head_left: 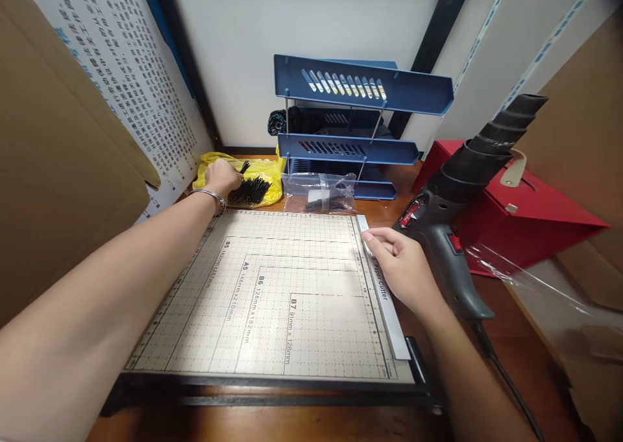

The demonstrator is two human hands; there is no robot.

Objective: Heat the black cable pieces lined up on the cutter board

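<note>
My left hand (223, 176) reaches over the far left corner of the paper cutter (321, 328), its fingers closed. A few thin black pieces (244, 167) stick out beside the fingertips, apparently held there. Under it, an open yellow plastic bag (272, 169) holds a pile of thin short black pieces (253, 190); I cannot make out whether they are wires or tubes. My right hand (396, 260) is at the cutter's right edge, beside the metal strip (389, 319). Its thumb and forefinger are pressed together, and whatever they may hold is too small to see.
A clear plastic bag (318, 194) lies behind the cutter, before a blue tiered tray (363, 91). On the right stand a black heat gun (452, 247), its cord running forward, and a red box (545, 211). Cardboard (58, 137) closes in the left side.
</note>
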